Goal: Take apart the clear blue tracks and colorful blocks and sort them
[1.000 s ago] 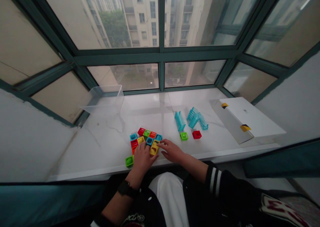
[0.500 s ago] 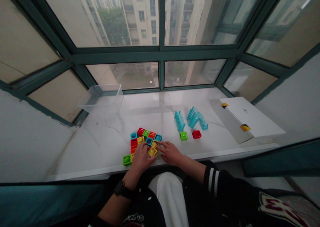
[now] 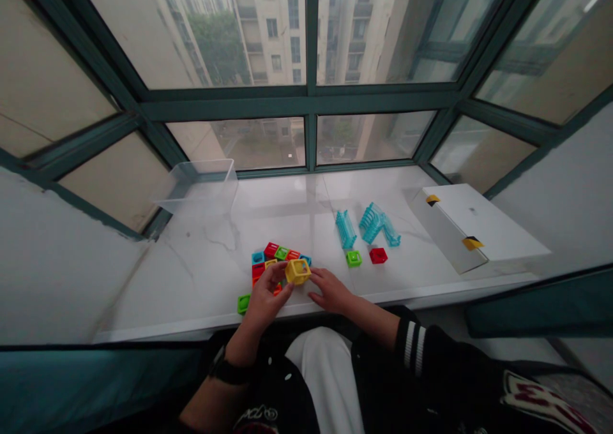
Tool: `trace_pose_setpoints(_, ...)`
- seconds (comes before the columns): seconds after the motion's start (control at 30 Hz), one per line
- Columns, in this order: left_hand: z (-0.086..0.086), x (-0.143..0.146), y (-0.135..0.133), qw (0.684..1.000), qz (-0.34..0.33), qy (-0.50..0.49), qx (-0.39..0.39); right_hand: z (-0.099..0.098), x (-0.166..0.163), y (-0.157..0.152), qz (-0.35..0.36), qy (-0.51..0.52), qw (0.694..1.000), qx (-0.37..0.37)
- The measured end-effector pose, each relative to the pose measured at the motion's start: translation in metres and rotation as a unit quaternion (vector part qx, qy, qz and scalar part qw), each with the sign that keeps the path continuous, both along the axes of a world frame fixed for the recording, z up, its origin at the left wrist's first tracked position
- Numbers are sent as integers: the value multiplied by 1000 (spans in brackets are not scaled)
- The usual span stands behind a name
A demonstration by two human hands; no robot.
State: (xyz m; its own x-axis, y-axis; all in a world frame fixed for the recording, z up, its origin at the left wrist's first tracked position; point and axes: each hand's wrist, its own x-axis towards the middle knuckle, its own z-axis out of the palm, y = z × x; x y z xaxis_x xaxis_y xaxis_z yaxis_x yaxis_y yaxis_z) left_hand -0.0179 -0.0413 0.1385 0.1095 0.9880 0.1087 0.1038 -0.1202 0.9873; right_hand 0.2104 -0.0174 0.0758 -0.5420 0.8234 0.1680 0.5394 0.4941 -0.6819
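Observation:
My left hand (image 3: 268, 299) is closed on a yellow cube-shaped block (image 3: 297, 272) with open faces, lifted over the other blocks. My right hand (image 3: 330, 290) is open just to the right, its fingers stretched toward the yellow block; whether a fingertip touches it I cannot tell. Beneath and behind my left hand lies a joined group of coloured blocks, with a blue block (image 3: 257, 257), a red block (image 3: 271, 250) and a green block (image 3: 281, 253) along its far side. A green block (image 3: 244, 304) shows left of my wrist. My left hand hides part of the group.
A loose green block (image 3: 353, 258) and red block (image 3: 378, 255) lie to the right, before translucent blue ribbed pieces (image 3: 371, 223). A clear plastic bin (image 3: 196, 188) stands back left, and a white box (image 3: 483, 223) at the right. Windows edge the marble sill (image 3: 182, 281).
My left hand has lifted the yellow block up off the sill and tilted it. My right hand has stayed close by, its fingers now beside the raised block.

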Motion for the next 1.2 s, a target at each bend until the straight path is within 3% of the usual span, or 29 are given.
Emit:
trace_pose_setpoints(0.1, 4, 3, 0, 999, -3, 14, 36, 15, 3, 2, -20, 150, 988, -37)
trace_pose_setpoints(0.23, 12, 11, 0, 977, 37, 147, 153, 39, 4, 0, 2, 316, 934, -167)
trace_pose_setpoints(0.37, 17, 26, 0, 951, 46, 208, 223, 47, 1, 0, 7, 392, 880, -269)
trace_pose_setpoints(0.57, 10, 40, 4, 958, 37, 190, 212, 40, 8, 3, -35, 446, 844, -296)
trace_pose_setpoints(0.7, 3, 47, 4, 981, 6, 132, 145, 34, 19, 1, -31, 425, 859, -285)
trace_pose_setpoints(0.83, -2, 55, 2, 989, -31, 106, 102, 33, 31, -5, -74, 382, 888, -244)
trace_pose_setpoints(1.07, -7, 60, 4, 972, -27, 203, 114, 42, 37, -13, -124, 261, 952, -105)
trace_pose_setpoints(1.2, -14, 54, 6, 961, -86, 236, 119, 28, 49, -14, -149, 186, 969, -69)
